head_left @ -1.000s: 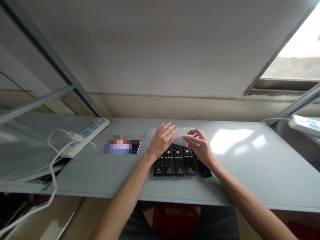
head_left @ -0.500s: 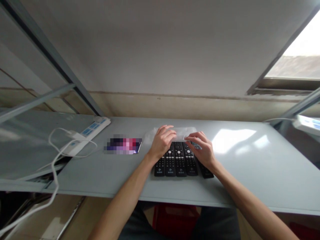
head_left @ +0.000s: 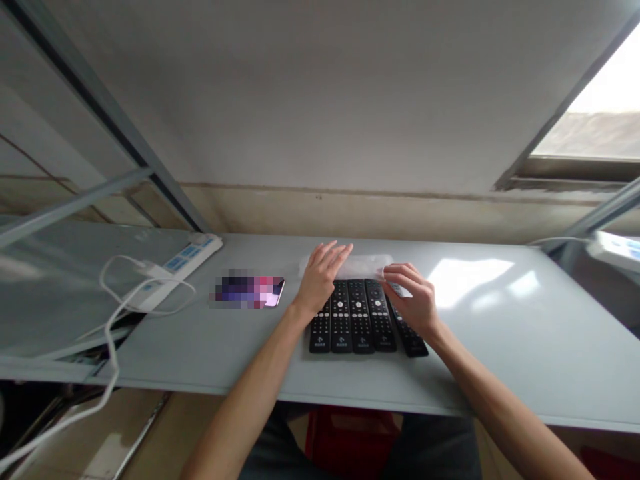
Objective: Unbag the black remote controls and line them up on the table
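Spreading left hand (head_left: 317,285): wide open, fingers fanned over the clear plastic film (head_left: 363,267), gripping nothing visible
Right hand (head_left: 416,297): fingers curled nearly to the thumb at the film's right end; cannot tell whether it grips
Black remote controls (head_left: 361,323): four side by side on the tabletop (head_left: 500,353), a fifth slanted partly under the right hand
Smartphone (head_left: 275,292): left of the remotes

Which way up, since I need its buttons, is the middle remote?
Face up: the middle remote shows a round white button and rows of keys.
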A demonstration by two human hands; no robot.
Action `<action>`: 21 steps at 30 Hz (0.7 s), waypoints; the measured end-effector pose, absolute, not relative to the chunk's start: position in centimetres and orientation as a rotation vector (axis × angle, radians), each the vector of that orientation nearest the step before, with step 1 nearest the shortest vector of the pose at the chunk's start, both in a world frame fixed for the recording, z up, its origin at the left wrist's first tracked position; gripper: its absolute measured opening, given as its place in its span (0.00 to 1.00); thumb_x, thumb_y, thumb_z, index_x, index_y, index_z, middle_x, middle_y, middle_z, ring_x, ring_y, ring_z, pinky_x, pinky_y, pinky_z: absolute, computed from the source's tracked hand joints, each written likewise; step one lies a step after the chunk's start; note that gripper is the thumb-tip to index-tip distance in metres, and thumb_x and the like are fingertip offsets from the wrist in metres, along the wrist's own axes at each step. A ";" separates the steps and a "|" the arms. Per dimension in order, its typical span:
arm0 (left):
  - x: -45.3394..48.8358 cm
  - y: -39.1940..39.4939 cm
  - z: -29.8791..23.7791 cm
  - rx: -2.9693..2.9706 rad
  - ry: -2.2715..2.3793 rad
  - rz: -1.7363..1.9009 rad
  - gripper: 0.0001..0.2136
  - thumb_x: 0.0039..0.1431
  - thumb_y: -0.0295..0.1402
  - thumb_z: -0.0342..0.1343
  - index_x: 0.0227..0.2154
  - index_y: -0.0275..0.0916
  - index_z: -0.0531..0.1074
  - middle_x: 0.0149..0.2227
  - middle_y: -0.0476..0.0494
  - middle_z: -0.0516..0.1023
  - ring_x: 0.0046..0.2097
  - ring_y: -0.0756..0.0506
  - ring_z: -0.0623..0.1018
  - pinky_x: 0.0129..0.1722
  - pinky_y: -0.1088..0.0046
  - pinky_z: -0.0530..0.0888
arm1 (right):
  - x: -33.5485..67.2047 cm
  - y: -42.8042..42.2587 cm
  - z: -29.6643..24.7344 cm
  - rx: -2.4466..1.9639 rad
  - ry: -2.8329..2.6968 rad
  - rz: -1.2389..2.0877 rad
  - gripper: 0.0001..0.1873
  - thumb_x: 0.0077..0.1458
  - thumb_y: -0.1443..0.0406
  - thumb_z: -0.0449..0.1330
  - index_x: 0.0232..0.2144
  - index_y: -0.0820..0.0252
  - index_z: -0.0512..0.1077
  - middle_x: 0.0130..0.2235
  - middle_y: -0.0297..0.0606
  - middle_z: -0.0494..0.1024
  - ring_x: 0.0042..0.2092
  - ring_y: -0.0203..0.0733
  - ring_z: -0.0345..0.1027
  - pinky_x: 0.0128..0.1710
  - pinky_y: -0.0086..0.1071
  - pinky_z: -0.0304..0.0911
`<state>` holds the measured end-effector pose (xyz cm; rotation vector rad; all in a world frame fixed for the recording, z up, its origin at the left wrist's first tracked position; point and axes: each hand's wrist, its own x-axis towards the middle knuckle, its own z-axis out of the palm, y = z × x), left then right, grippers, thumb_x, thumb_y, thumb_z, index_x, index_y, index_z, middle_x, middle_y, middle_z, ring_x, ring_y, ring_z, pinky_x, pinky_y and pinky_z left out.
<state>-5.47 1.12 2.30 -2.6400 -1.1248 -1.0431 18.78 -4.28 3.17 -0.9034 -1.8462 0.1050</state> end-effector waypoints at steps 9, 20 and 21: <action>-4.5 0.5 2.2 -2.859 -0.969 -0.868 0.20 0.69 0.27 0.50 0.62 0.37 0.69 0.50 0.37 0.78 0.54 0.38 0.73 0.59 0.56 0.72 | 17.4 -4.8 2.8 -0.761 -2.203 0.205 0.17 0.70 0.69 0.57 0.56 0.50 0.79 0.50 0.40 0.85 0.56 0.49 0.78 0.56 0.51 0.74; -4.5 0.7 1.9 -2.881 -1.002 -0.695 0.09 0.69 0.26 0.49 0.46 0.37 0.74 0.46 0.39 0.77 0.49 0.39 0.73 0.52 0.60 0.72 | 18.3 -5.6 4.2 -0.835 -2.285 0.121 0.17 0.72 0.65 0.56 0.58 0.53 0.77 0.53 0.44 0.84 0.53 0.51 0.77 0.53 0.49 0.72; -4.6 0.7 1.9 -2.870 -1.019 -0.721 0.10 0.68 0.25 0.50 0.47 0.37 0.73 0.47 0.39 0.77 0.49 0.39 0.73 0.53 0.60 0.72 | 18.4 -6.3 4.3 -0.901 -2.222 0.102 0.16 0.72 0.65 0.55 0.55 0.54 0.78 0.49 0.43 0.85 0.50 0.50 0.78 0.50 0.48 0.72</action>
